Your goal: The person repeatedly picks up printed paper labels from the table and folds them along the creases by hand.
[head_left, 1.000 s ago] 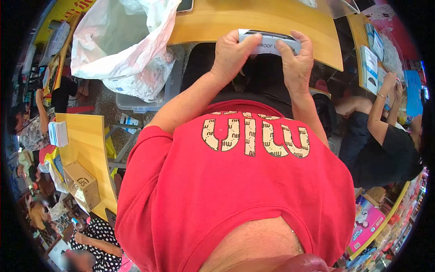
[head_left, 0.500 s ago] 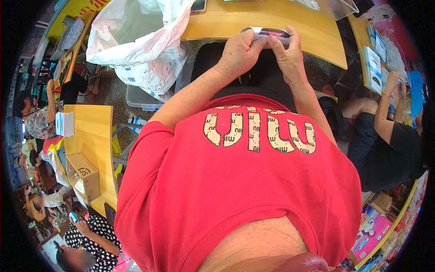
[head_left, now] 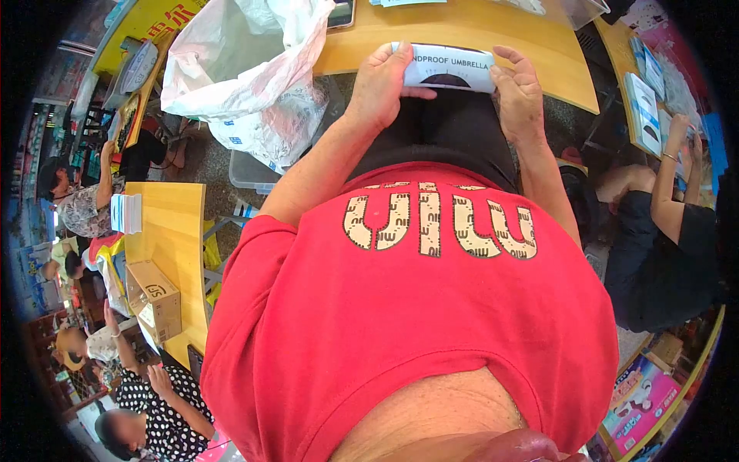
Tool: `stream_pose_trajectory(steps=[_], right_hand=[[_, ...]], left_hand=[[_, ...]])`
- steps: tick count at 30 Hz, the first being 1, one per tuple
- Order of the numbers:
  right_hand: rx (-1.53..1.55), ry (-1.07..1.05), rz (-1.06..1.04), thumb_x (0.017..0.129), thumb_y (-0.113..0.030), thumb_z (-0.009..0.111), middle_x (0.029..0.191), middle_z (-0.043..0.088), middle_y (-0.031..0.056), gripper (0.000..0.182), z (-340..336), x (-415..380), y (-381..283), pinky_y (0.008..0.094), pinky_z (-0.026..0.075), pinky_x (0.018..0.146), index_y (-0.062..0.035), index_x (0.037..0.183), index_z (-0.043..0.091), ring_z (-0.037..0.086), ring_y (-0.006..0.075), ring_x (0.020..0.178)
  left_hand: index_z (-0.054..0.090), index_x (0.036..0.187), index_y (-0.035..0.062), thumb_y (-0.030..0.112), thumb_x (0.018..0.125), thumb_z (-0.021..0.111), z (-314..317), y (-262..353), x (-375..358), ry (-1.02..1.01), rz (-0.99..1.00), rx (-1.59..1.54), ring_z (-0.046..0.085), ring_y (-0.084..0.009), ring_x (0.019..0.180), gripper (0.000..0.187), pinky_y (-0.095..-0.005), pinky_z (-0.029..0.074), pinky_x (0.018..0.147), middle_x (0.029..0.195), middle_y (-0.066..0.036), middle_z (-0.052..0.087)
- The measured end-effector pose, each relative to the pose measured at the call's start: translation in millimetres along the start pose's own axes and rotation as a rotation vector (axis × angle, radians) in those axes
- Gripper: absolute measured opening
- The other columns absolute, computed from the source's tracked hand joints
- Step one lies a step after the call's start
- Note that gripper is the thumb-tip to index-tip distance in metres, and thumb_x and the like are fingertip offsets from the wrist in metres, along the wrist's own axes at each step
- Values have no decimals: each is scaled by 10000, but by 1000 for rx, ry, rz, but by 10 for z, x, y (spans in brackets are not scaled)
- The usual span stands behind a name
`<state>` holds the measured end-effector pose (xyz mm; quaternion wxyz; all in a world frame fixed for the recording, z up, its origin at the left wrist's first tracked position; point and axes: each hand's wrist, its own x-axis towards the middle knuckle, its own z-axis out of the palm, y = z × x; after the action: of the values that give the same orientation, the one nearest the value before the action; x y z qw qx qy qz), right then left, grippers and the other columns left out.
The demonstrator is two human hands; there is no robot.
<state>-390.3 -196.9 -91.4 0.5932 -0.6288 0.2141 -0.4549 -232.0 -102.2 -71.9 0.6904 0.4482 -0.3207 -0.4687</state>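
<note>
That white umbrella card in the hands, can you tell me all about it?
The umbrella card is a white paper or card piece printed with "NDPROOF UMBRELLA" above a dark curved shape. It lies level over the yellow table edge. The left hand pinches its left end and the right hand its right end.

The box (head_left: 450, 68) is a flat white pack with black print reading "WINDPROOF UMBRELLA" above a dark dome picture. It is held level, lengthwise, face up, just over the near counter (head_left: 500, 35) edge.

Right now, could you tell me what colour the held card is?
White card with dark print, head view.
</note>
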Motion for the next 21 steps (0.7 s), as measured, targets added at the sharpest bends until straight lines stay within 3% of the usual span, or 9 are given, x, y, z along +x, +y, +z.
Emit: stream_pose_trajectory(steps=[6,9,10,13,14,16,17,19,21], right_hand=[[142,38,94,847,-91,417,741,558,82,260,-37,115,140,228,447,587,7,1087,395,548,137,653],[242,192,204,850,-119,424,628,526,58,232,-192,123,104,266,477,515,5,1045,419,539,144,496],[243,180,193,850,-119,424,628,526,58,232,-255,138,138,266,477,515,5,1045,419,539,144,496],[232,145,270,842,-116,438,626,533,51,185,-368,102,263,240,467,514,-3,987,462,537,131,510],[233,139,270,842,-116,438,626,533,51,185,-366,120,268,240,467,514,-3,987,462,537,131,510],[137,92,323,833,-112,451,630,534,49,161,-345,87,280,226,457,517,0,943,488,531,119,519],[140,92,324,833,-112,451,630,534,49,161,-335,57,290,226,457,517,0,943,488,531,119,519],[80,26,375,828,-114,458,630,531,48,147,-317,73,316,224,452,523,0,909,505,524,111,528],[74,25,405,828,-115,459,632,530,49,150,-270,69,363,228,453,529,2,909,505,522,111,533]], left_hand=[[491,948,-14,228,881,386,-34,136,-79,61,54,103,580,-161,704,272,-280,519,474,854,-101,572],[542,811,24,231,874,414,-256,673,-225,367,331,615,528,-115,519,252,-235,443,405,675,-50,521],[542,751,21,267,872,420,-437,845,-219,394,564,630,508,-110,462,300,-222,406,396,616,-44,508],[575,705,3,387,854,429,-794,1398,-205,729,795,791,502,-81,446,437,-211,407,416,587,-49,577],[580,684,-16,358,848,438,-1041,1522,-118,797,741,994,554,-154,490,432,-256,427,437,643,-105,606],[581,793,-11,271,842,444,-1986,1571,266,255,231,2152,578,-254,660,318,-335,442,627,731,-159,599],[581,793,-11,271,842,444,-1934,1569,250,254,230,2155,578,-254,660,318,-335,442,627,731,-159,599],[566,793,-2,234,821,449,-1646,1549,337,87,-29,2197,553,-310,707,265,-366,421,635,740,-189,576],[552,784,-19,267,827,432,-1135,1467,520,166,324,1925,545,-328,721,313,-392,413,632,764,-201,566]])
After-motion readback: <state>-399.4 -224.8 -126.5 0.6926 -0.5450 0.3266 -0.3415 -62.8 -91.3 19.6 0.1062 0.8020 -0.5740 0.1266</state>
